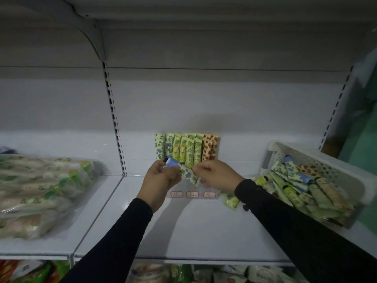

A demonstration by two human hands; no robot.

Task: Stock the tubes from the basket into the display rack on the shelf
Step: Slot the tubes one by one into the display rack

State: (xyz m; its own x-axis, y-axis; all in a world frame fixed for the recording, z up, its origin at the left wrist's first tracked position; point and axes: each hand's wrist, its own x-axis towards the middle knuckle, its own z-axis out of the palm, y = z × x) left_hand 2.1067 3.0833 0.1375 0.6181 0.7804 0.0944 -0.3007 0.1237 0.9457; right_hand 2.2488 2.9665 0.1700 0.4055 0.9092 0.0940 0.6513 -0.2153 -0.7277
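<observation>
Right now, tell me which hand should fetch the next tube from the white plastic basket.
Right hand: it lies nearer the white plastic basket at the shelf's right end. Left hand grips the blue-capped floral tube farther away.

Head cam, one view, faces fwd/down, close on shelf (204,227).

We're pretty clearly in a shop here: white metal shelf (204,225) with slotted uprights (114,119), little price tags (192,194) along a clear rack, bagged goods (40,190) stacked on the left, more packets (183,272) on the shelf below.
</observation>
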